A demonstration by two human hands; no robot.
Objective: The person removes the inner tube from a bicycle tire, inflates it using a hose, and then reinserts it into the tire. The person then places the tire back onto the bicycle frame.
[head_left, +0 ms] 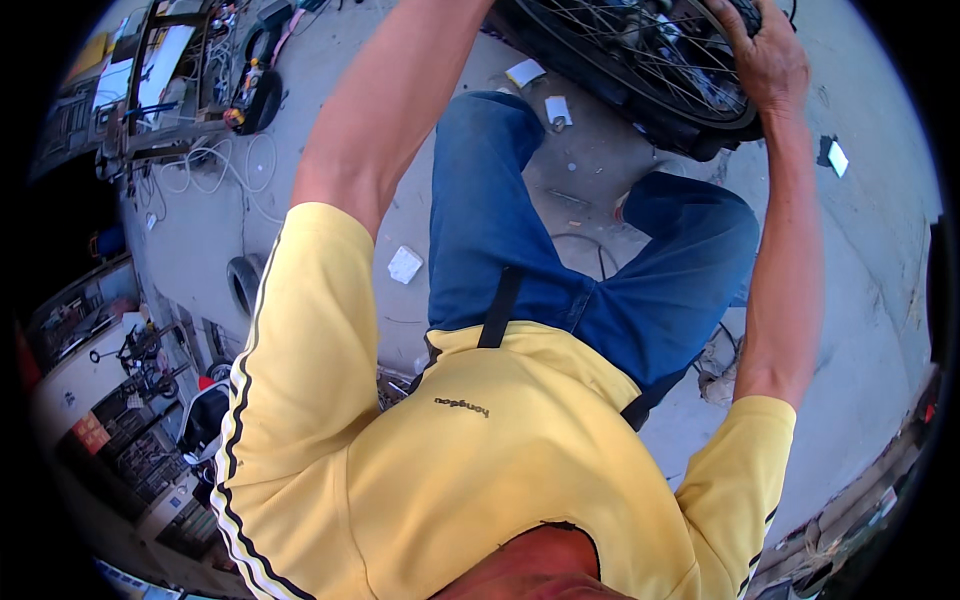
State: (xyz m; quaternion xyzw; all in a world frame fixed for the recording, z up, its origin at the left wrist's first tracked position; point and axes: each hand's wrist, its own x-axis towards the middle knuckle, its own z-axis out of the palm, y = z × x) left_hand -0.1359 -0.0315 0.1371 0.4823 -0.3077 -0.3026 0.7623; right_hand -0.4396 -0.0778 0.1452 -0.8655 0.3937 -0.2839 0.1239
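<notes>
A spoked wheel (640, 85) with a black tyre (690, 143) rises at the top of the head view, beyond my knees, and the upper edge of the picture cuts it off. My right hand (775, 62) is closed round the wheel's right side, with the thumb over the tyre and the fingers partly hidden. My left forearm (405, 95) reaches up toward the wheel's left side. The left hand itself lies past the picture's upper edge, so its grip is hidden.
White scraps (405, 264) and a small white box (525, 72) lie on the grey concrete floor (330, 300). A metal frame (165, 130), loose pale cable (235, 165) and spare tyres (262, 100) stand at the far left. Another tyre (243, 280) lies nearer on the left.
</notes>
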